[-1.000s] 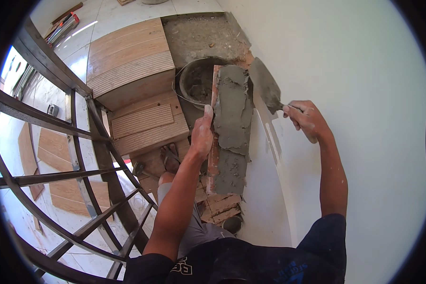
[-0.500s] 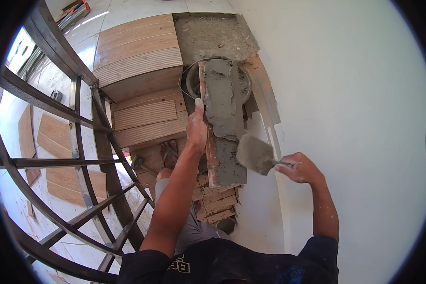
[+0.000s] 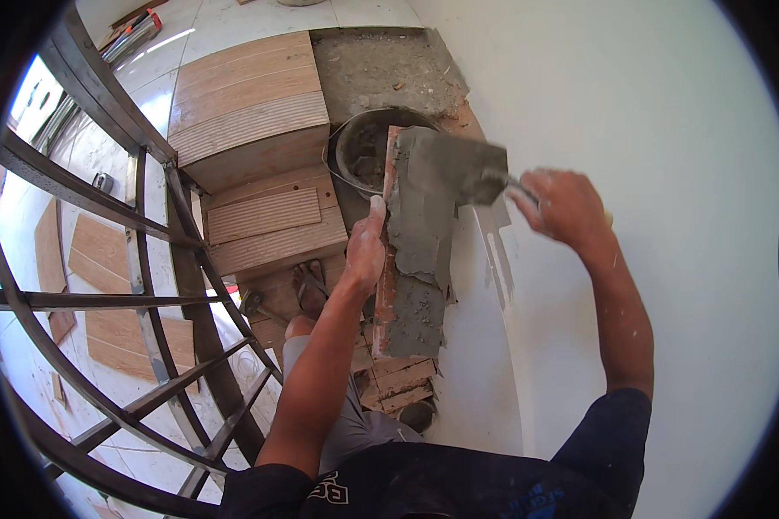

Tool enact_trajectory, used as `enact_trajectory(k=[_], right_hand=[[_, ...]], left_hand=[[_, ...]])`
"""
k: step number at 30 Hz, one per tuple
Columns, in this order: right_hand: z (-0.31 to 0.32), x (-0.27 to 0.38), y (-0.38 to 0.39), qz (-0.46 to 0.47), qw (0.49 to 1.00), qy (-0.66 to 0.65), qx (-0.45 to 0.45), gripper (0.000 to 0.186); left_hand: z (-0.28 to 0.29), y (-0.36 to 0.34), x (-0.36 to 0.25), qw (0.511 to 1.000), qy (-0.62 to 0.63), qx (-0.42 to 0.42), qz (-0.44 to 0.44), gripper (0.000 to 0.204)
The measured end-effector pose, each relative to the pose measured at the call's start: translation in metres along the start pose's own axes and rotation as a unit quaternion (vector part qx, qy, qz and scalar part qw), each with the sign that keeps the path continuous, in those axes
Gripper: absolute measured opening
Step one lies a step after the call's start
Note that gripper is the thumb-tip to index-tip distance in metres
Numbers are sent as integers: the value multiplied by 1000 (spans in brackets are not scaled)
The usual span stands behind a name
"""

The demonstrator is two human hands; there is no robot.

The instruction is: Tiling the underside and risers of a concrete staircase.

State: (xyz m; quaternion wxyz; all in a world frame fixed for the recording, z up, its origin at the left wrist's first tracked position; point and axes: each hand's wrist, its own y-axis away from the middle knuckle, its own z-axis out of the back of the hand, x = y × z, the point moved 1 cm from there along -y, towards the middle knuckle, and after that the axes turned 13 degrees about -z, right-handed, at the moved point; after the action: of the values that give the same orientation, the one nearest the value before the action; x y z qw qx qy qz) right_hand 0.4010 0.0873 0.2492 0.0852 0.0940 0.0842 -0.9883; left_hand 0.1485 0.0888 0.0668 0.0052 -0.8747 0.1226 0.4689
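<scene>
My left hand (image 3: 365, 246) is closed on the left edge of a long, narrow tile (image 3: 387, 307), held lengthwise in front of me with grey mortar (image 3: 418, 246) spread over its face. My right hand (image 3: 563, 208) grips the handle of a mortar-coated trowel (image 3: 485, 169), whose blade is blurred over the upper part of the tile. Behind the tile's top sits a round bucket (image 3: 363, 143) with grey mix inside and a wire handle, partly hidden by the tile.
Wood-look tiled steps (image 3: 242, 69) rise beside a rough cement patch (image 3: 372, 60). A metal railing (image 3: 86, 298) runs down my left, with cut tiles (image 3: 104, 251) on the floor beyond. A pale wall (image 3: 666, 130) closes the right side. My sandalled foot (image 3: 310, 285) stands below the steps.
The trowel swung down from beside the tile's top, and has since risen back over the tile's upper part. My left hand and the tile shifted up-left, then back down slightly.
</scene>
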Motion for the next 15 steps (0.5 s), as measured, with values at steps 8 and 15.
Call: enact_trajectory(k=[8,15], right_hand=[[24,0,-28,-146,947,-179,224,46],[19,31,14,-291,764,-357,452,46]], left_hand=[[8,-10,26,1000,-27,11,-8,68],[4,-7,23,996,-69,-61,-19,68]])
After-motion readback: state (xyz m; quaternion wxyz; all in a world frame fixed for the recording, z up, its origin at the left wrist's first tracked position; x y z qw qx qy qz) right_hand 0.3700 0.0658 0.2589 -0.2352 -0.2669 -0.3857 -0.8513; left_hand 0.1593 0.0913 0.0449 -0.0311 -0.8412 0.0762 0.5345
